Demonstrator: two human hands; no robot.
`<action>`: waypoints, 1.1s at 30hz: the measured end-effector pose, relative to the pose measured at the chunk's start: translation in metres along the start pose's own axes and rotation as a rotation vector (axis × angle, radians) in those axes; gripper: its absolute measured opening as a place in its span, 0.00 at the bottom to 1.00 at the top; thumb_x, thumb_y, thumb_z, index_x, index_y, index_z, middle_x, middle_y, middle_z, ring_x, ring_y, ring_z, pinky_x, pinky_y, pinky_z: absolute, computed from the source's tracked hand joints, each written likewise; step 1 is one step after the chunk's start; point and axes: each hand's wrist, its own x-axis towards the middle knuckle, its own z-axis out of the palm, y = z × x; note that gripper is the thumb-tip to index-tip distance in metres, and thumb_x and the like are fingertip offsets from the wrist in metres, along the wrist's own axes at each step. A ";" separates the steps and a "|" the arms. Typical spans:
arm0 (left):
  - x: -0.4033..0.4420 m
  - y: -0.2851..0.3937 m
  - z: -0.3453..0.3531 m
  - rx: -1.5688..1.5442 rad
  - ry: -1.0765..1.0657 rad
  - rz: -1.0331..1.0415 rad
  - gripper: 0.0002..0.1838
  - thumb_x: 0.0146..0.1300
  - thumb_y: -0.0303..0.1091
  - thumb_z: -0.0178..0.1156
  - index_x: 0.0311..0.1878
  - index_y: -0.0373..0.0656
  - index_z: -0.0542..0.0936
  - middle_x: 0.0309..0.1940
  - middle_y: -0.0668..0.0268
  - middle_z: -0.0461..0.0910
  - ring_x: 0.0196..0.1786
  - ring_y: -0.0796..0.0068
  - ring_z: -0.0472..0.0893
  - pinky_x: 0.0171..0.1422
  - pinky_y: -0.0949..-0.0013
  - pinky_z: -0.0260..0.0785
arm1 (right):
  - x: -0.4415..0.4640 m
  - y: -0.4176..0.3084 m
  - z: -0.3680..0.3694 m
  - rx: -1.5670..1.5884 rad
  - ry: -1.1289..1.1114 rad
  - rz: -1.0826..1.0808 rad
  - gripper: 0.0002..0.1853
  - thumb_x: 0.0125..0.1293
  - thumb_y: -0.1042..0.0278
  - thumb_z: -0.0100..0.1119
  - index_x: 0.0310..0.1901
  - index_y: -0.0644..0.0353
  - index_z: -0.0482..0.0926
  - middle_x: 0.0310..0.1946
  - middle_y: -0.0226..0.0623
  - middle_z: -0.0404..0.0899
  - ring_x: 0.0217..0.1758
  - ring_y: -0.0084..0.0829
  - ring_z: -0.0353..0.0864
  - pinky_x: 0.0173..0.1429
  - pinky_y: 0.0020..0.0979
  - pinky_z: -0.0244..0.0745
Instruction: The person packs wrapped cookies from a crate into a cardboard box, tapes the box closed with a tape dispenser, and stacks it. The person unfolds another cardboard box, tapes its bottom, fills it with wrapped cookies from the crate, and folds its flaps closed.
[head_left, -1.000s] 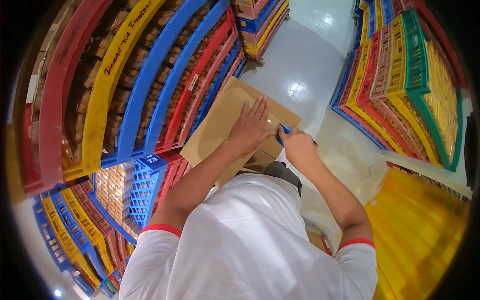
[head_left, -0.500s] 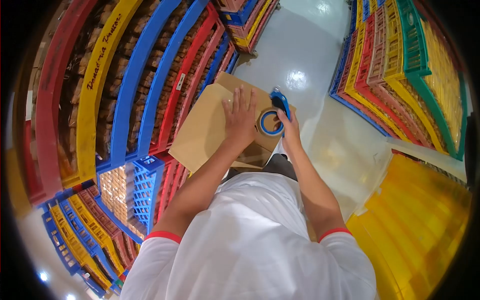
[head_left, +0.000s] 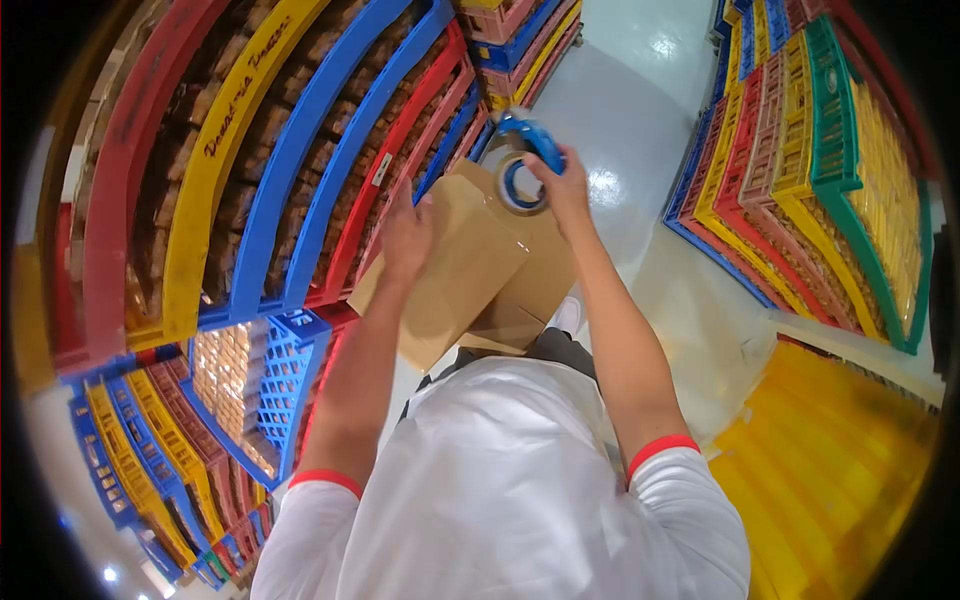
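A brown cardboard box (head_left: 455, 275) is in front of my body, with a flap (head_left: 535, 285) on its right side. My left hand (head_left: 407, 240) is at the box's left edge, thumb toward the top face and fingers along the far left side, partly blurred. My right hand (head_left: 568, 190) grips a blue tape dispenser (head_left: 535, 138) above the box's far right part. A roll of tape (head_left: 522, 186) sits in the dispenser, and a shiny strip seems to lie on the cardboard beside it.
Stacked colored crates (head_left: 270, 160) full of packed goods rise close on the left. More crate stacks (head_left: 780, 160) stand on the right, beyond a strip of grey floor (head_left: 625, 120). A yellow surface (head_left: 830, 470) is at the lower right.
My left hand has gone from lying flat on top of the box to its left edge. The dispenser in my right hand has moved up and left, and the box has turned somewhat.
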 end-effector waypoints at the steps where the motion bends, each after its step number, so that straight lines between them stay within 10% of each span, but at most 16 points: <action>1: 0.001 -0.007 -0.014 0.033 -0.273 -0.241 0.22 0.80 0.45 0.50 0.66 0.41 0.78 0.55 0.40 0.84 0.61 0.40 0.82 0.67 0.45 0.72 | -0.019 -0.006 -0.007 -0.132 0.043 -0.150 0.32 0.61 0.51 0.79 0.59 0.61 0.78 0.39 0.40 0.85 0.37 0.30 0.84 0.43 0.37 0.79; 6: -0.018 -0.008 -0.002 0.113 -0.263 -0.023 0.19 0.81 0.46 0.46 0.56 0.44 0.82 0.42 0.43 0.86 0.48 0.38 0.84 0.55 0.40 0.74 | -0.140 -0.032 -0.031 -0.700 -0.148 -0.715 0.33 0.54 0.63 0.79 0.62 0.56 0.78 0.49 0.48 0.86 0.47 0.47 0.89 0.50 0.43 0.84; 12: -0.006 -0.012 0.004 0.030 -0.238 0.055 0.17 0.81 0.43 0.46 0.54 0.44 0.82 0.41 0.44 0.86 0.48 0.39 0.85 0.55 0.41 0.74 | -0.116 0.003 -0.006 -0.790 -0.054 -0.808 0.34 0.52 0.67 0.76 0.63 0.56 0.77 0.48 0.47 0.86 0.44 0.50 0.88 0.46 0.44 0.84; 20: 0.002 -0.005 0.011 0.084 -0.240 0.021 0.15 0.77 0.35 0.48 0.53 0.38 0.81 0.35 0.41 0.86 0.43 0.39 0.86 0.52 0.42 0.76 | -0.002 -0.035 0.092 -0.590 -0.068 -0.753 0.27 0.60 0.62 0.77 0.60 0.56 0.78 0.48 0.48 0.86 0.48 0.53 0.87 0.51 0.43 0.82; 29: -0.011 -0.010 0.003 0.005 -0.179 0.112 0.16 0.81 0.39 0.46 0.47 0.40 0.80 0.36 0.40 0.84 0.41 0.34 0.83 0.48 0.38 0.74 | -0.061 -0.046 -0.023 -0.785 -0.251 -0.259 0.28 0.58 0.54 0.78 0.58 0.54 0.80 0.47 0.50 0.88 0.49 0.53 0.88 0.54 0.44 0.83; 33: -0.009 -0.015 0.002 0.048 -0.289 0.121 0.16 0.82 0.40 0.45 0.51 0.38 0.79 0.38 0.41 0.84 0.43 0.36 0.84 0.50 0.40 0.74 | -0.082 -0.029 -0.035 -0.632 -0.162 -0.373 0.30 0.58 0.59 0.80 0.61 0.55 0.78 0.48 0.47 0.88 0.50 0.47 0.89 0.57 0.37 0.82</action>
